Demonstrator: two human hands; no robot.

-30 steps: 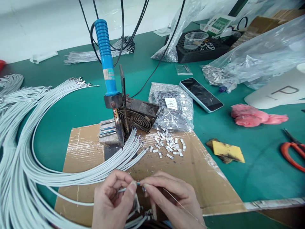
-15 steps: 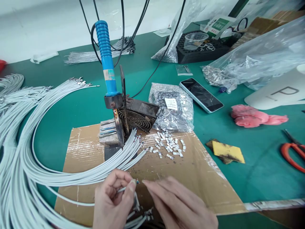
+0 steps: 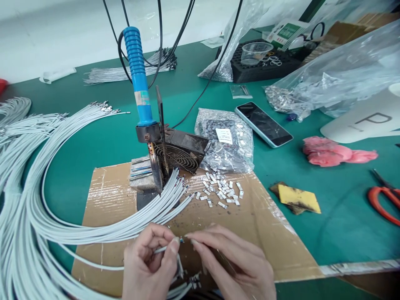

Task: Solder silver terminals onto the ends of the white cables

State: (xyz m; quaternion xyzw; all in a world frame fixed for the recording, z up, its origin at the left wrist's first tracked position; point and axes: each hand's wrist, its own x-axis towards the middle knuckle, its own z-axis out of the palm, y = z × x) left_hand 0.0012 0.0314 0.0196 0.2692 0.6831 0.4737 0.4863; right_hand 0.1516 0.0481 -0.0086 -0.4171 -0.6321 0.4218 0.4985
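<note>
My left hand (image 3: 153, 260) pinches a white cable (image 3: 160, 249) between thumb and forefinger. Small coloured wire ends (image 3: 181, 240) stick out past the thumb tip. Just right of them is my right hand (image 3: 231, 260), its thumb and forefinger close together; a thin strand seems to show near its palm, too fine to name. Beneath the hands are more cable ends with metal connectors (image 3: 195, 281), partly hidden. A bundle of white cables (image 3: 125, 231) curves in from the left, ending beside a blue-handled soldering iron (image 3: 137, 75) held upright in a stand.
Small white connector pieces (image 3: 221, 189) lie scattered on the cardboard (image 3: 250, 233). Behind are a plastic bag of parts (image 3: 223, 156) and a phone (image 3: 264, 125). On the right are a yellow sponge (image 3: 298, 199), a pink cloth (image 3: 336, 152) and orange-handled scissors (image 3: 386, 202).
My right hand has shifted slightly left and turned, its thumb now showing below the forefinger. The left hand keeps its hold on the cable, nearly still.
</note>
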